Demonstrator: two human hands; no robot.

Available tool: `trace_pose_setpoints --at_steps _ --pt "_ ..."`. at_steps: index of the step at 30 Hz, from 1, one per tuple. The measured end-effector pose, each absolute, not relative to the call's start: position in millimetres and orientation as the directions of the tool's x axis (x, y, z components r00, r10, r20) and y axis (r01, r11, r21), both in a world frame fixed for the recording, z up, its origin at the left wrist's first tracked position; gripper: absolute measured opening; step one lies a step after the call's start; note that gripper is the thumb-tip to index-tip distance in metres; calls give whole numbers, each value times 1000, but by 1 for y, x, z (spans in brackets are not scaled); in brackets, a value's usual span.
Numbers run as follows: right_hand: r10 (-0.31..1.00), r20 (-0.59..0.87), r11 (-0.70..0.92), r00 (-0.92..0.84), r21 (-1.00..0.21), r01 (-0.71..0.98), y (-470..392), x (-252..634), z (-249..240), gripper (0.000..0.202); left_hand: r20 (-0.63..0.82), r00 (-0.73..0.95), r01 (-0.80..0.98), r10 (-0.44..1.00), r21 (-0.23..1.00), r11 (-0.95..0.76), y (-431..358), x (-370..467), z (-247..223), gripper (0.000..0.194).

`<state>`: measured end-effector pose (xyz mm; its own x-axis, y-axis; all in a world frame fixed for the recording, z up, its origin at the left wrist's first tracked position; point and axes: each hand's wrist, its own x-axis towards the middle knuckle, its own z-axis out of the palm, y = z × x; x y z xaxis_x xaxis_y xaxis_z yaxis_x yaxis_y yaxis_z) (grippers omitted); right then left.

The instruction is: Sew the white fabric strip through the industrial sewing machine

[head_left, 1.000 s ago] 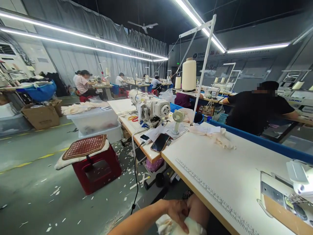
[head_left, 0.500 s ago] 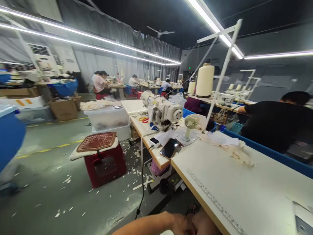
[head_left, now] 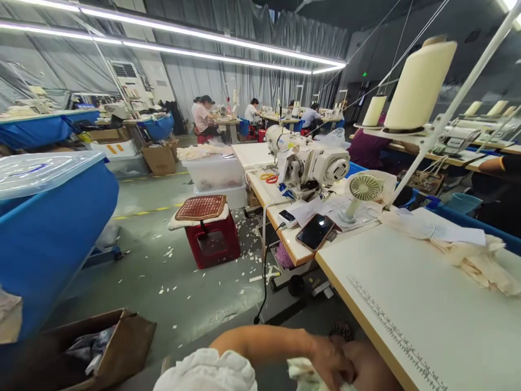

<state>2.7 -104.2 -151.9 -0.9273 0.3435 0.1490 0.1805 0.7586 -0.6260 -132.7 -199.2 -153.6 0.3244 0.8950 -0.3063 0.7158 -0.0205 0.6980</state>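
Note:
My left hand (head_left: 331, 361) is low in the head view, beside my bare knee (head_left: 376, 365) and under the edge of the white table (head_left: 427, 277). Its fingers are curled down around a pale cloth (head_left: 303, 373), which shows on both sides of the hand. A white ruffled sleeve (head_left: 207, 372) covers the upper part of that arm. My right hand does not show. On the small table corner above lie a dark phone (head_left: 315, 232) and a small white device (head_left: 287, 218) with a cable.
A sewing machine (head_left: 313, 163), a small fan (head_left: 365, 189) and red-yellow scissors (head_left: 269, 178) are on the machine table. Cream fabric lies at the right. A red stool (head_left: 214, 241), blue bin (head_left: 52, 228) and open carton (head_left: 130, 347) stand left. People sit further back.
The view has swung left and closer to the machine. More of my left arm and its white sleeve shows, and the pale cloth at my hand has come into view.

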Motion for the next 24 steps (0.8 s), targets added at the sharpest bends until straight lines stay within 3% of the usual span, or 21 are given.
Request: trace_pose_setpoints --at_steps 1,3,9,16,24 --pt "292 167 771 -942 -623 129 -109 16 -144 19 -342 298 761 891 649 -5 -205 -130 -139 25" --pt "330 102 754 -938 -627 197 -120 48 -132 28 -340 239 806 910 592 9 -215 -126 -119 23" --pt "470 -159 700 -868 -531 477 -134 108 -143 31 -201 345 696 917 710 -106 -225 -133 -154 27" --pt "426 -52 774 -903 -495 394 -146 106 -146 34 -186 407 686 894 709 -165 -240 -126 -138 24" --pt "313 22 757 -950 -610 235 -140 87 -133 52 -445 375 613 813 777 143 -224 -136 -144 25"
